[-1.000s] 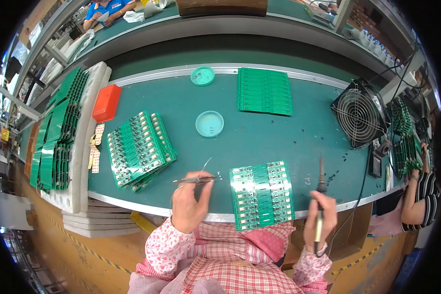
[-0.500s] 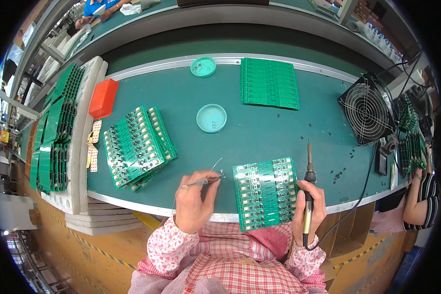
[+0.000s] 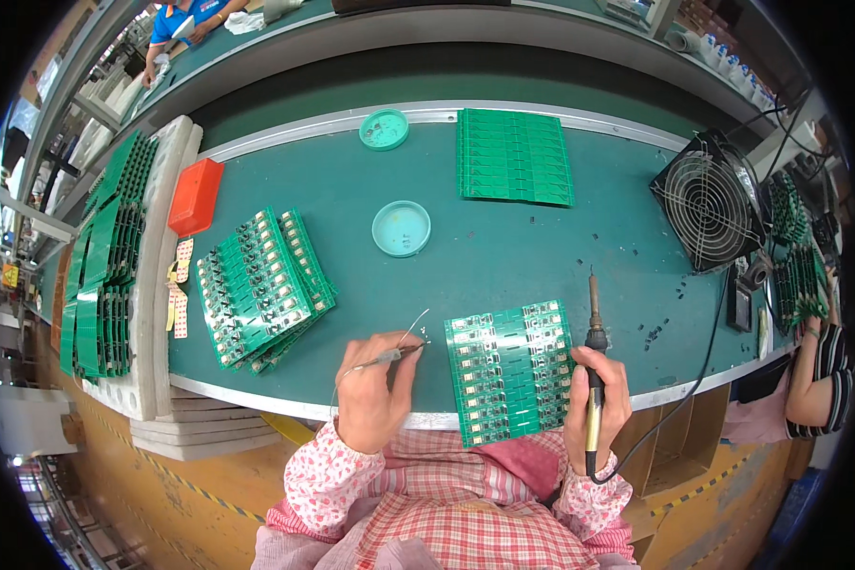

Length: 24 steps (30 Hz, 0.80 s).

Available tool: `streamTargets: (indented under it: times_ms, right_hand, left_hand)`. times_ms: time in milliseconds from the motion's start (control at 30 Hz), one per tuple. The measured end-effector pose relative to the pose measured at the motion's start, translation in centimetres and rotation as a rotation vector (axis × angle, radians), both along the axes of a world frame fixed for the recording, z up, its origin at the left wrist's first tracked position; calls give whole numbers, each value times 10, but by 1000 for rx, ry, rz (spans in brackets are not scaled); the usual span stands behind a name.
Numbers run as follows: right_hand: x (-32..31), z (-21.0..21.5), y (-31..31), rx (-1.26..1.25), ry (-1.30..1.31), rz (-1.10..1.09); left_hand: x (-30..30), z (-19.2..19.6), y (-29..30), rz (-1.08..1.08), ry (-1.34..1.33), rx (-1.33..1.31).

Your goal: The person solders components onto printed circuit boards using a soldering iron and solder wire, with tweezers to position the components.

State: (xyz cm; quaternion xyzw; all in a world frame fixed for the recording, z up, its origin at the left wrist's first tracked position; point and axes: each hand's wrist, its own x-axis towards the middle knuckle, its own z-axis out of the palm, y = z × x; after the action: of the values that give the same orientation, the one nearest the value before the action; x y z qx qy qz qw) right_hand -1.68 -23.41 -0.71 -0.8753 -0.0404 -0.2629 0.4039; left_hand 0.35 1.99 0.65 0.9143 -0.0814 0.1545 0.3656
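Lower centre: my right hand (image 3: 598, 394), gripping black-handled soldering iron (image 3: 595, 382), has reached, likely bracing, green circuit board (image 3: 510, 375); left hand (image 3: 374, 394) pinches metal tweezers (image 3: 388, 356).

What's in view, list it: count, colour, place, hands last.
circuit board panel: one, green, near edge
populated boards: several, green, stacked left
plain boards: one stack, green, far side
racked boards: many, green, far left
plastic box: one, red, left
round dishes: two, turquoise, centre
fan: one, black, right
loose components: many, black, right
bench: one, green, beneath
soldering iron: one, black and yellowish, right
slim tool: one, metallic, left of panel
wire: one, silvery, alongside tool
co-workers: two, blue and striped clothing, margins
left hand: one, pink-sleeved, holding tool
right hand: one, pink-sleeved, holding iron
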Motion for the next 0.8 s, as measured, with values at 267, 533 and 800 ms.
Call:
streamTargets:
  times_ms: [267, 533, 800]
  right_hand:
    - [-2, 0, -1, 29, -15, -2]
    - [-1, 0, -2, 12, -17, 4]
    - [-1, 1, -1, 29, 15, -8]
  left_hand:
    - [3, -1, -15, -79, 30, -114]
    - [10, -2, -20, -123, 54, -129]
    - [13, -2, -23, -117, 9, -104]
